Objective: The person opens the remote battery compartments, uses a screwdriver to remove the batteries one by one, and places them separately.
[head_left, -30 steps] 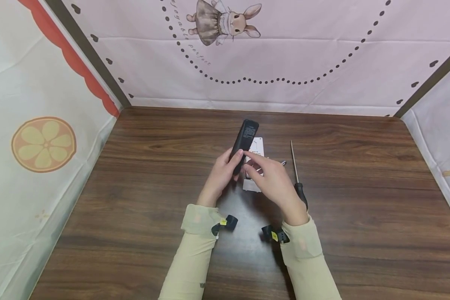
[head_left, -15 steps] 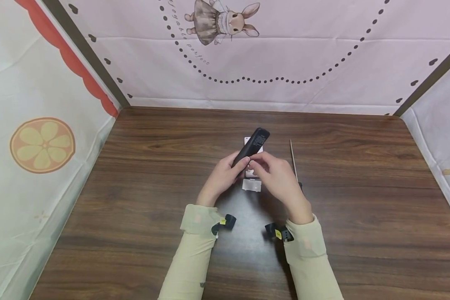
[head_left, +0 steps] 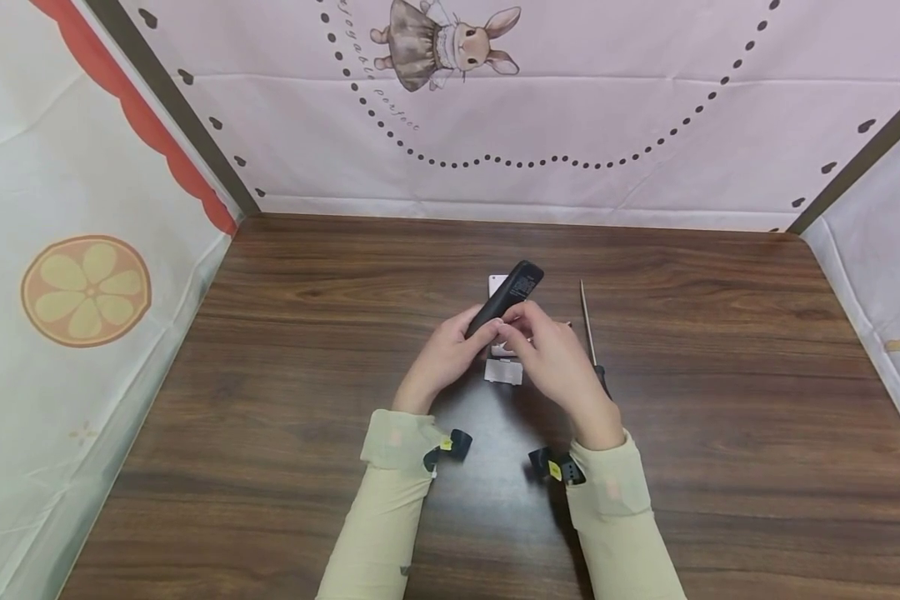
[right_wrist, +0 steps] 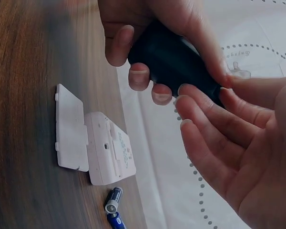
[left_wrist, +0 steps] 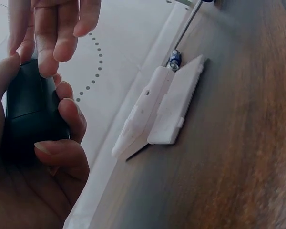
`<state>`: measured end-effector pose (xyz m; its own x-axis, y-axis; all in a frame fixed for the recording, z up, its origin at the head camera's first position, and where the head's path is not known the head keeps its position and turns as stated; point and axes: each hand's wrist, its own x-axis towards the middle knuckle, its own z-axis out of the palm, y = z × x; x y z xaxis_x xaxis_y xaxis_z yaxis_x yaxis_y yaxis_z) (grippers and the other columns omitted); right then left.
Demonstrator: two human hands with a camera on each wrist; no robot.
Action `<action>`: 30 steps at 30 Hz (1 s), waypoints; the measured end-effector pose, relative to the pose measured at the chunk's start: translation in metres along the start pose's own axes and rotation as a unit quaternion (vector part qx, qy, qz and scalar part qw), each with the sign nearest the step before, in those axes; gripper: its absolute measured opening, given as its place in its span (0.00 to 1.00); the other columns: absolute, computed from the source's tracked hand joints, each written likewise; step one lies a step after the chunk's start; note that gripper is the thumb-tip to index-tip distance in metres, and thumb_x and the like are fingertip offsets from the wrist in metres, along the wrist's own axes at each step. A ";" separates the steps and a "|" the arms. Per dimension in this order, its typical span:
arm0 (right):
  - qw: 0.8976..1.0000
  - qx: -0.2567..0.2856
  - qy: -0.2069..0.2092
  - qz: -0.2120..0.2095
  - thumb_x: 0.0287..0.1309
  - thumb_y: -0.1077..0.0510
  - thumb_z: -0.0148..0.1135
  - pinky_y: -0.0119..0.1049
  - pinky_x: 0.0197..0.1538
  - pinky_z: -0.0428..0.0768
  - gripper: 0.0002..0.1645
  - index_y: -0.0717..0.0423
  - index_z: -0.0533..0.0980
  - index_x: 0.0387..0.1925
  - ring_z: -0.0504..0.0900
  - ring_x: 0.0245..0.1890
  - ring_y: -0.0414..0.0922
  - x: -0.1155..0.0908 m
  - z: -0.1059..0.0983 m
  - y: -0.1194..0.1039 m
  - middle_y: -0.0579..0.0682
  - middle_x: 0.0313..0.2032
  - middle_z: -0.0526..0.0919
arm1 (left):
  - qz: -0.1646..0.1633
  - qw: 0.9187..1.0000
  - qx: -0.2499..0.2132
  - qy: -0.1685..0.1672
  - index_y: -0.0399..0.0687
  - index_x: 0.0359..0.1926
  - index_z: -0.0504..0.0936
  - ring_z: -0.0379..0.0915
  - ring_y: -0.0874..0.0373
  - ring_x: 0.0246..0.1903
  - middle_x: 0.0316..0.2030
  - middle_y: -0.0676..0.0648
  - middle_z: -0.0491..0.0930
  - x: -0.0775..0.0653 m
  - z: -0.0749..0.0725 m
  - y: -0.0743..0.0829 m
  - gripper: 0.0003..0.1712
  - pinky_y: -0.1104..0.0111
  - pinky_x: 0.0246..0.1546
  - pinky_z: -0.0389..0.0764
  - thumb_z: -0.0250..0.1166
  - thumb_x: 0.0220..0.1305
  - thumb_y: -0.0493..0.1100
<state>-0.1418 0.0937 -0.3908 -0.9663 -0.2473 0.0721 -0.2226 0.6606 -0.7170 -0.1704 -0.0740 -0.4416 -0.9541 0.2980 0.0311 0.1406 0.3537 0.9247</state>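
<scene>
My left hand [head_left: 437, 357] grips a black remote control [head_left: 504, 297], its back with small printed text turned up and its far end tilted to the right. Thumb and fingers of my right hand [head_left: 562, 367] pinch the remote near the left thumb; in the right wrist view the fingertips touch its end. Beneath the hands lies a white plastic device [right_wrist: 109, 150] with printed text, partly covered in the head view. A flat white cover [head_left: 503, 372] lies at its near end. Two batteries [right_wrist: 113, 199] lie beside the device in the right wrist view.
To the right of the hands a screwdriver lies on the wooden table [head_left: 720, 375], its metal shaft [head_left: 587, 317] pointing away and its black handle [head_left: 602, 379] partly behind the right wrist. A printed cloth [head_left: 607, 83] hangs along the table's back edge.
The remote's far end has swung right and toward me. My right hand has shifted slightly right, still at the remote. Between the last two head frames there is little movement.
</scene>
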 end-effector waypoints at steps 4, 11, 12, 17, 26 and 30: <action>1.000 -0.008 0.004 0.001 0.63 0.43 0.50 0.41 0.38 0.77 0.16 0.48 0.71 0.45 0.82 0.35 0.43 0.000 0.000 0.001 0.46 0.37 0.84 | 0.001 1.000 0.004 -0.004 0.55 0.41 0.77 0.68 0.55 0.22 0.23 0.39 0.74 0.000 0.001 -0.001 0.25 0.68 0.24 0.66 0.53 0.58 0.68; 1.000 -0.028 0.009 -0.002 0.63 0.43 0.51 0.42 0.40 0.77 0.17 0.48 0.72 0.44 0.82 0.37 0.44 0.001 -0.001 0.001 0.46 0.38 0.84 | 0.007 1.000 -0.011 0.000 0.54 0.41 0.77 0.70 0.48 0.23 0.23 0.37 0.74 0.001 0.003 -0.001 0.21 0.69 0.24 0.67 0.54 0.61 0.63; 0.999 -0.032 0.010 -0.005 0.62 0.43 0.52 0.41 0.40 0.77 0.16 0.48 0.72 0.44 0.82 0.36 0.44 0.001 -0.001 0.001 0.46 0.38 0.84 | 0.008 1.000 -0.014 0.000 0.54 0.41 0.77 0.70 0.47 0.24 0.23 0.37 0.74 0.001 0.003 -0.001 0.20 0.69 0.23 0.67 0.54 0.62 0.63; 0.999 -0.036 0.019 -0.014 0.62 0.45 0.53 0.40 0.40 0.77 0.16 0.50 0.73 0.44 0.81 0.35 0.44 0.001 -0.001 0.002 0.47 0.37 0.83 | -0.002 1.000 -0.024 0.009 0.53 0.40 0.77 0.70 0.47 0.22 0.21 0.39 0.74 0.002 0.005 -0.001 0.22 0.69 0.22 0.67 0.54 0.61 0.65; 0.998 -0.018 0.049 -0.018 0.57 0.57 0.60 0.39 0.42 0.77 0.09 0.50 0.72 0.41 0.80 0.35 0.43 0.002 0.001 0.005 0.46 0.34 0.82 | -0.041 0.997 -0.060 -0.004 0.51 0.42 0.74 0.63 0.56 0.13 0.18 0.45 0.71 0.003 0.011 0.000 0.29 0.68 0.14 0.65 0.55 0.56 0.70; 0.998 0.003 0.063 -0.026 0.56 0.56 0.62 0.39 0.41 0.78 0.10 0.51 0.73 0.40 0.79 0.34 0.42 0.003 0.001 0.006 0.46 0.33 0.82 | -0.059 0.996 -0.065 0.006 0.51 0.46 0.73 0.61 0.57 0.10 0.16 0.47 0.67 0.004 0.011 0.002 0.29 0.68 0.11 0.64 0.55 0.56 0.68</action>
<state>-0.1457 0.0960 -0.3958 -0.9619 -0.1903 0.1961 -0.2731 0.6447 -0.7140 -0.1708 -0.0624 -0.4442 -0.9654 0.2497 -0.0757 -0.0064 0.2675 0.9635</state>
